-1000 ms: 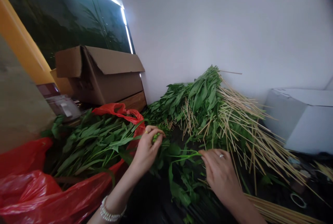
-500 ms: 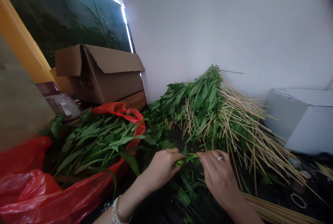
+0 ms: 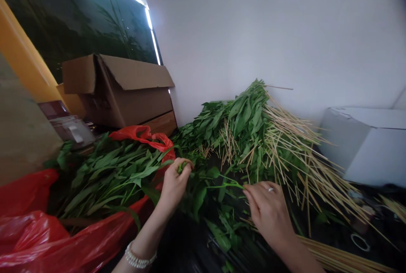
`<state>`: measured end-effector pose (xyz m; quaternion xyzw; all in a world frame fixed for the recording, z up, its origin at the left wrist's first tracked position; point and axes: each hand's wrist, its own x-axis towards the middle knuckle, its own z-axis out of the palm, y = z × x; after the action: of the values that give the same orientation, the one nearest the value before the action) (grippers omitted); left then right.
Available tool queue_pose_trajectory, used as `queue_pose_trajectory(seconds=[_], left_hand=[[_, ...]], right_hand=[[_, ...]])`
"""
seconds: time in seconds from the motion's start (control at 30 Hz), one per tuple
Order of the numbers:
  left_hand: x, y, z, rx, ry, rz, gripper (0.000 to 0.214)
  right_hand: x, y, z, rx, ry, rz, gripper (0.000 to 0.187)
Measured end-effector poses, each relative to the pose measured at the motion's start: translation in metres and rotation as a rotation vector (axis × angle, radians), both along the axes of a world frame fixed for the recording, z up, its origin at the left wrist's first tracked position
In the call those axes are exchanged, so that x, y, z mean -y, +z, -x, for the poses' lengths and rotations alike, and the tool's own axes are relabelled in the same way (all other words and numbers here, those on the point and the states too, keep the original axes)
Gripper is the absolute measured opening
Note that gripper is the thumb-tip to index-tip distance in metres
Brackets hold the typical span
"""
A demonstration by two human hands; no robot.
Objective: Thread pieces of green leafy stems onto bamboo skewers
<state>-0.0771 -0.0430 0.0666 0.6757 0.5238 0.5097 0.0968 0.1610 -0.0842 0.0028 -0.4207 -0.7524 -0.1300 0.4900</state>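
My left hand (image 3: pixel 174 185), with a bead bracelet on the wrist, is closed in a pinch on a leafy green sprig (image 3: pixel 203 182) at the edge of the red bag. My right hand (image 3: pixel 268 211), wearing a ring, pinches the thin stem end of the same sprig, which stretches between the two hands. Loose green leaves (image 3: pixel 223 226) lie on the dark surface below them. Just behind stands a big heap of greens threaded on bamboo skewers (image 3: pixel 269 137).
A red plastic bag (image 3: pixel 63 239) full of loose greens (image 3: pixel 108 176) lies at left. An open cardboard box (image 3: pixel 123 91) stands behind it. A white box (image 3: pixel 371 146) sits at right. Bare bamboo skewers (image 3: pixel 336 258) lie at bottom right, near a small ring (image 3: pixel 360 242).
My left hand has pulled back to the left toward the red bag, drawing the sprig out from my right hand. The right hand has hardly moved.
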Motion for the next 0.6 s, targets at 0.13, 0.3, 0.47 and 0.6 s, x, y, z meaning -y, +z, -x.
queue_pose_trajectory(seconds=[0.13,0.3,0.47,0.6], left_hand=[[0.013,0.011,-0.010,-0.189,-0.111,0.012,0.020],[0.025,-0.004,-0.038,-0.637,-0.155,-0.011,0.013],[0.022,-0.024,-0.044,-0.905,-0.176,-0.143,0.011],[0.018,-0.030,-0.042,-0.987,-0.192,-0.236,0.011]], right_hand=[[-0.001,-0.002,0.002,0.057,-0.026,-0.005,0.015],[0.002,-0.003,0.006,0.110,-0.042,-0.029,0.018],[0.004,-0.002,0.007,0.122,-0.025,-0.024,0.018],[0.005,0.000,0.008,0.104,-0.013,0.012,0.019]])
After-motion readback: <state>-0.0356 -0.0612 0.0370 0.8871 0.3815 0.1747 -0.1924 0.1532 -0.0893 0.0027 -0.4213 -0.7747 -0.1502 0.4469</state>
